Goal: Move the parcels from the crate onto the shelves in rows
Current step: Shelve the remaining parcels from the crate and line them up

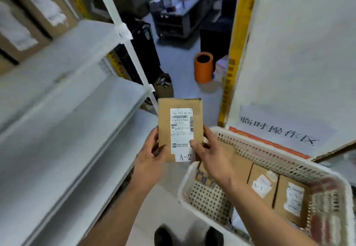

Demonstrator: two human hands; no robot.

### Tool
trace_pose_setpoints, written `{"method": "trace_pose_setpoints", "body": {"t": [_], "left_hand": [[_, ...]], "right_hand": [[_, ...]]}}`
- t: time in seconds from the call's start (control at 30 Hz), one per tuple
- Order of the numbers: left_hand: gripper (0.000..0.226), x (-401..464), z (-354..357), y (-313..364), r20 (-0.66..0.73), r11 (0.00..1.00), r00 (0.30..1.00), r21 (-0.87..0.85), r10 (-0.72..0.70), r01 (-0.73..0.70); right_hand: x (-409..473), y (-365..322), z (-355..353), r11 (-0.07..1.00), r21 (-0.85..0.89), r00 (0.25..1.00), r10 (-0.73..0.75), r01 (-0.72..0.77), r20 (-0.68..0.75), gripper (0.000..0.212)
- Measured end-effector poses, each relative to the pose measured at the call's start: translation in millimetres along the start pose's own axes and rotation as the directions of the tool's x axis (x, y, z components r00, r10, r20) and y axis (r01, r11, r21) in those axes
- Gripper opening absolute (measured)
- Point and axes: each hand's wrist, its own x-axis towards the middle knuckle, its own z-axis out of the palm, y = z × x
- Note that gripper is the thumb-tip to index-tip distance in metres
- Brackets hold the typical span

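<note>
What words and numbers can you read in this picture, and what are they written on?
"A-2": white sticker at the bottom of the parcel held by the left hand and right hand.
"P361 00 202", partly legible: top of the shipping label on that parcel; its smaller print is too blurred.
"临时操作区": white paper sign on the board at right.
Labels on the parcels in the crate: too blurred to read.

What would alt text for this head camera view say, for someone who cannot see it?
Two hands, left hand and right hand, hold up a small cardboard parcel labelled A-2 between white shelves and a white crate still holding more parcels.
</note>
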Motion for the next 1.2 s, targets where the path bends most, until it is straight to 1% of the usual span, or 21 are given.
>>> {"method": "trace_pose_setpoints", "body": {"t": [0.1,0.2,0.3,0.43,0.53,0.6,0.7,0.8,0.93,1.0,1.07,1.13,1.2], "left_hand": [[0.057,-21,-72,17,-0.178,0.996,0.981,-0.033,0.074,-0.081],[0.057,-46,-146,23,-0.338,0.988,0.933,-0.044,0.127,-0.15],[0.058,-73,-218,23,-0.43,0.975,0.884,-0.035,0.183,-0.219],[0.062,-115,-307,19,-0.558,0.951,0.793,-0.02,0.245,-0.308],[0.061,-140,-367,9,-0.633,0.937,0.721,0.022,0.283,-0.348],[0.063,-155,-403,-2,-0.683,0.938,0.677,0.036,0.275,-0.345],[0.065,-176,-446,-20,-0.75,0.944,0.613,0.047,0.25,-0.327],[0.063,-196,-479,-37,-0.81,0.948,0.539,0.065,0.232,-0.31],[0.063,-221,-515,-63,-0.869,0.963,0.469,0.031,0.158,-0.268],[0.065,-237,-530,-77,-0.9,0.969,0.417,0.022,0.126,-0.245],[0.065,-254,-543,-90,-0.928,0.981,0.359,0.032,0.101,-0.193],[0.067,-272,-556,-101,-0.95,0.992,0.304,0.035,0.071,-0.122],[0.07,-290,-570,-113,-0.962,0.997,0.27,0.015,0.037,-0.082]], "right_hand": [[5,-54,61,0.99,-0.062,0.988,-0.122,0.128,0.09,0.056],[2,-101,128,0.971,-0.059,0.961,-0.218,0.231,0.171,0.059],[-14,-147,193,0.952,-0.051,0.93,-0.283,0.302,0.236,0.061],[-46,-203,274,0.897,-0.012,0.848,-0.414,0.442,0.332,0.06],[-67,-234,329,0.866,0.049,0.79,-0.476,0.497,0.386,0.06],[-79,-248,365,0.841,0.072,0.747,-0.513,0.537,0.423,0.062],[-94,-262,416,0.807,0.101,0.678,-0.551,0.583,0.487,0.057],[-103,-266,465,0.786,0.118,0.622,-0.562,0.607,0.546,0.06],[-112,-266,527,0.762,0.159,0.533,-0.57,0.628,0.626,0.062],[-119,-264,556,0.758,0.187,0.482,-0.563,0.624,0.672,0.061],[-129,-262,584,0.759,0.213,0.432,-0.551,0.616,0.714,0.06],[-142,-261,611,0.759,0.225,0.397,-0.54,0.611,0.743,0.061],[-155,-259,639,0.754,0.238,0.355,-0.531,0.612,0.769,0.062]]}}
